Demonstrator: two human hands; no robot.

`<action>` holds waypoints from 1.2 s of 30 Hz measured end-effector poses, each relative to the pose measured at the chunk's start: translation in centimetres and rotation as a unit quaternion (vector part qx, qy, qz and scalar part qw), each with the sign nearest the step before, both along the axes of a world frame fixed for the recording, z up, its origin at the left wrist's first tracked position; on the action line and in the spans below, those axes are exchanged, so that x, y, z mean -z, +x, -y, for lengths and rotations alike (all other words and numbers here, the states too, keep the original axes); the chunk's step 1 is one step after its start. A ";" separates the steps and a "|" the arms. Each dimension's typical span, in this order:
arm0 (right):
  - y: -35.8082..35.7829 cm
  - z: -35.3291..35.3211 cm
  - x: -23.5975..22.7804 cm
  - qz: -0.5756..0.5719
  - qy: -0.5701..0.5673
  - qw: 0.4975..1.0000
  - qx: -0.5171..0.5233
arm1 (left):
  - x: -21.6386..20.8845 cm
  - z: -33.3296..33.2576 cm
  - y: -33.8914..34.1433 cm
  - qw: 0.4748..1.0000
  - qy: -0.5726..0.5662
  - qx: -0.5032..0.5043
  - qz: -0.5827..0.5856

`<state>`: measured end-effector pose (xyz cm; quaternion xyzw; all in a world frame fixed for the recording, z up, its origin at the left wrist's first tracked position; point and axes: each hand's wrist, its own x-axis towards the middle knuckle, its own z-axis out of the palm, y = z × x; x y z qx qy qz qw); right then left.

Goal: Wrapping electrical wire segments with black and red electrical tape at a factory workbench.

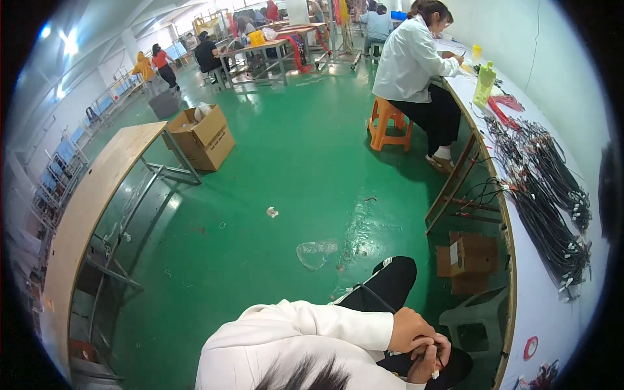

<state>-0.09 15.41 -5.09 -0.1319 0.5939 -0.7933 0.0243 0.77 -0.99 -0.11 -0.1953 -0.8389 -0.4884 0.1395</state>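
My two hands are together above my lap, low in the picture and right of the middle. My left hand [411, 329] has its fingers curled and closed around a thin black cable [378, 298], which slants up and left from it across my dark trouser leg. Just below, my right hand [426, 363] is closed too, its thumb and fingers pinching at the same spot against the left fingers. A small white connector [435, 375] pokes out beside the right fingertips. The grip point itself is hidden by my fingers.
Along the right wall runs a long white table [522, 260] with bundled black cables [546, 221], a red tape roll [531, 348] and a green bottle [483, 84]. A person [409, 62] sits there on an orange stool [389, 123]. Left are a wooden table [104, 175] and a cardboard box [211, 140].
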 end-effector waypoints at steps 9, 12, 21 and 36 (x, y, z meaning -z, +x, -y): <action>0.6 1.1 -1.3 0.024 0.054 0.996 0.066 | -0.1 -0.6 -0.2 0.997 -0.035 -0.057 -0.025; 0.5 1.3 -0.6 -0.023 0.119 0.987 0.107 | 1.1 -0.5 -0.5 0.998 -0.025 -0.058 -0.030; 3.1 -0.5 -3.6 0.140 0.016 0.970 -0.200 | 4.1 4.0 -4.4 0.976 -0.022 -0.207 0.060; -19.8 -9.8 -11.5 -0.157 0.750 0.536 0.355 | -5.3 10.3 -7.0 0.830 0.488 0.046 0.268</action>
